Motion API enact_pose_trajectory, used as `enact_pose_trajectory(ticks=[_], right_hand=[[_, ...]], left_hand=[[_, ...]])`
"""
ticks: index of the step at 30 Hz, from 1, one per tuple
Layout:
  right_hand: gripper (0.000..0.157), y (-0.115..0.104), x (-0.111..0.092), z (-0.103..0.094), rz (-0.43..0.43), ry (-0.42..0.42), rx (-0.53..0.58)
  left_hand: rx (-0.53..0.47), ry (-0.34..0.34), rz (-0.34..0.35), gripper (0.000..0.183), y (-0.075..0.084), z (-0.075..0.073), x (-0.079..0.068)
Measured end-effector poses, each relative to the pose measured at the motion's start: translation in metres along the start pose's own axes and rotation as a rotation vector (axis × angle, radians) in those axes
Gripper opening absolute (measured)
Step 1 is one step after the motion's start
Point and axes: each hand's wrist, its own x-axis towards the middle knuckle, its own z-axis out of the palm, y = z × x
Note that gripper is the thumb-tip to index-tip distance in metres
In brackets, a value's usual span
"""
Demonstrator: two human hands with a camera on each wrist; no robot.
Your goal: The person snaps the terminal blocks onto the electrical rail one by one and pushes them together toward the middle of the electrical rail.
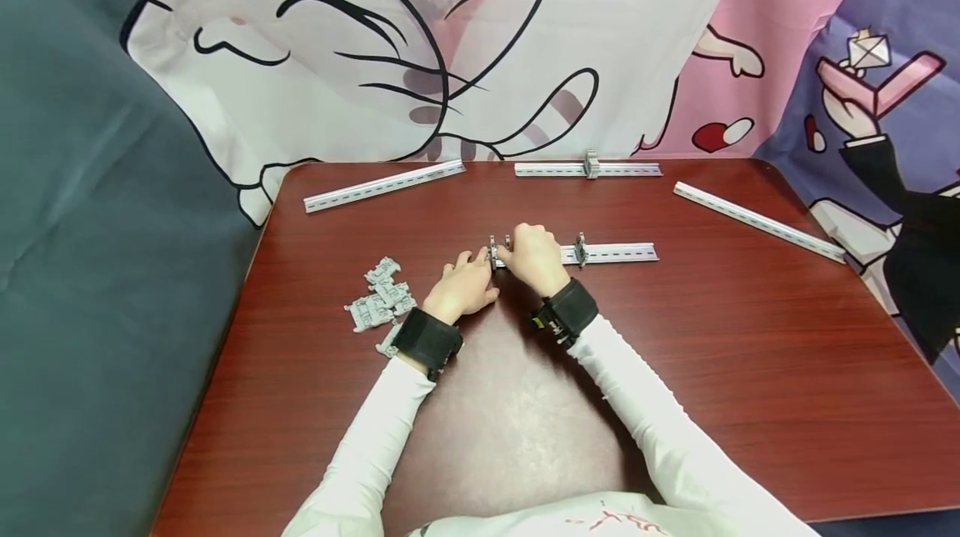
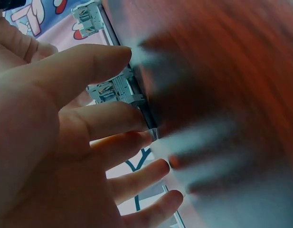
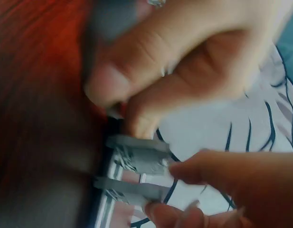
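A slotted metal mounting rail (image 1: 622, 253) lies across the table's middle, with grey terminal blocks standing on it. Two blocks sit near its left end; another terminal block (image 1: 581, 249) stands further right. My right hand (image 1: 536, 258) is curled over the rail, its fingertips against the left pair: one upper block (image 3: 139, 156) and one lower block (image 3: 132, 191) in the right wrist view. My left hand (image 1: 461, 287) is at the rail's left end, fingers extended beside the blocks (image 2: 113, 90) in the left wrist view. Its fingertip contact is partly hidden.
Several loose grey blocks (image 1: 371, 312) lie left of my left hand, partly under the wrist. Along the back are a left rail (image 1: 384, 186), a middle rail (image 1: 547, 170) bearing one block (image 1: 592, 164), and a right rail (image 1: 759, 221). A printed curtain (image 1: 480, 45) hangs behind.
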Motion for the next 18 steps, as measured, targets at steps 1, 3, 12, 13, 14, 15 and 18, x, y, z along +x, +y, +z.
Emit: enact_pose_trajectory(ticks=[1, 3, 12, 13, 14, 15, 18], right_hand=[[0.04, -0.0018, -0.0008, 0.003, 0.007, 0.012, -0.02], [0.039, -0.0034, -0.0014, 0.0075, 0.01, 0.027, -0.041], [0.022, -0.0037, 0.0071, 0.0076, 0.032, 0.044, -0.061], [0.021, -0.0037, 0.0076, 0.0072, 0.037, 0.037, -0.062], [0.021, -0.0035, 0.0079, 0.0071, 0.042, 0.028, -0.06], [0.021, -0.0033, 0.0079, 0.007, 0.047, 0.021, -0.06], [0.022, -0.002, 0.0072, 0.0077, 0.056, 0.003, -0.05]], left_hand=[[-0.005, -0.005, 0.0, 0.054, 0.0005, 0.0004, -0.0003], [-0.006, -0.017, -0.002, 0.053, 0.0013, 0.0006, -0.0009], [0.032, -0.009, -0.013, 0.062, 0.0024, -0.0058, 0.0005], [0.035, -0.012, -0.013, 0.062, 0.0025, -0.0058, 0.0007], [0.039, -0.016, -0.014, 0.063, 0.0025, -0.0054, 0.0009], [0.041, -0.022, -0.014, 0.063, 0.0026, -0.005, 0.001], [0.04, -0.028, -0.017, 0.064, 0.0031, -0.0029, 0.0009]])
